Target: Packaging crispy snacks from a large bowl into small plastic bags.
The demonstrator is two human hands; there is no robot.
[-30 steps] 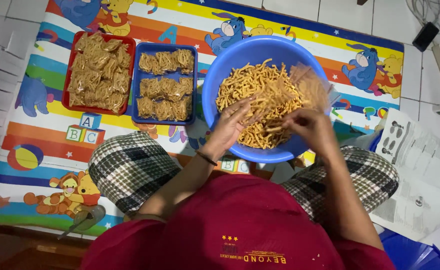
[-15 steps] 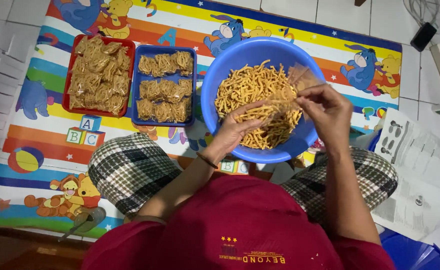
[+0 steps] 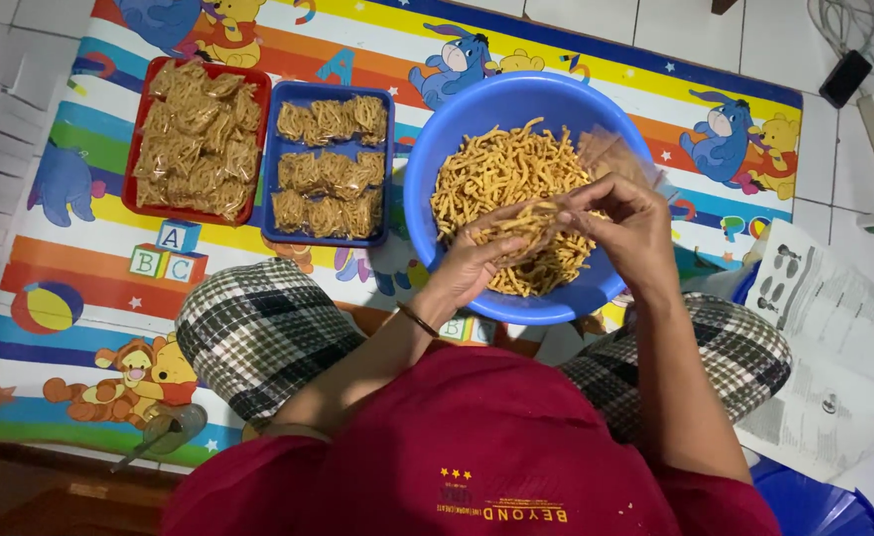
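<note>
Left hand (image 3: pixel 471 263) and right hand (image 3: pixel 627 220) gripping snack sticks (image 3: pixel 516 230), over blue bowl (image 3: pixel 427 169)

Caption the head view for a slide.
Both hands, left hand and right hand, lift snack sticks over a blue bowl beside two filled trays.

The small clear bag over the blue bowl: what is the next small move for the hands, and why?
Probably tip the snack sticks from the left hand into the clear bag. The right hand holds that bag over the blue bowl, the left hand is cupped under a bunch of sticks right beside it, and the bag looks almost empty.
</note>
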